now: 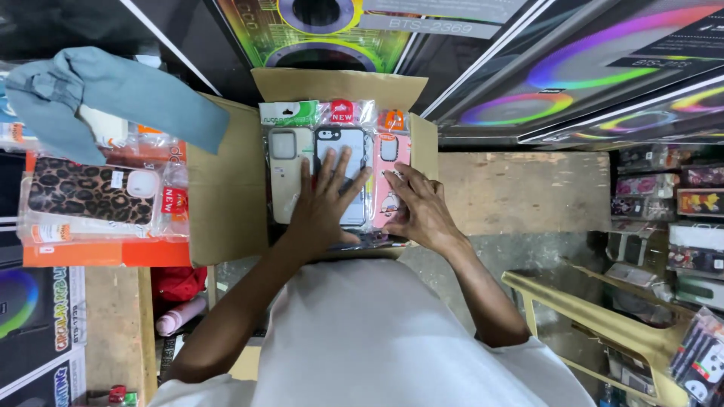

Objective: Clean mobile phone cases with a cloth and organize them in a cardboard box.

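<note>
Lying in an open brown cardboard box [226, 196], three packaged phone cases sit side by side: a cream case [285, 162], a clear black-edged case [345, 147] and a pink case [394, 154]. The left hand [326, 203] rests flat, fingers spread, on the clear case. The right hand [418, 211] touches the pink case, fingers bent. A leopard-pattern case [90, 192] lies far left.

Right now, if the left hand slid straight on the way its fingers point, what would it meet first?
The left hand lies flat on the clear grey-rimmed phone case, fingers pointing toward the box's far side. Going on, it would likely meet that pack's red header, then the cardboard box flap; depth is unclear.
</note>
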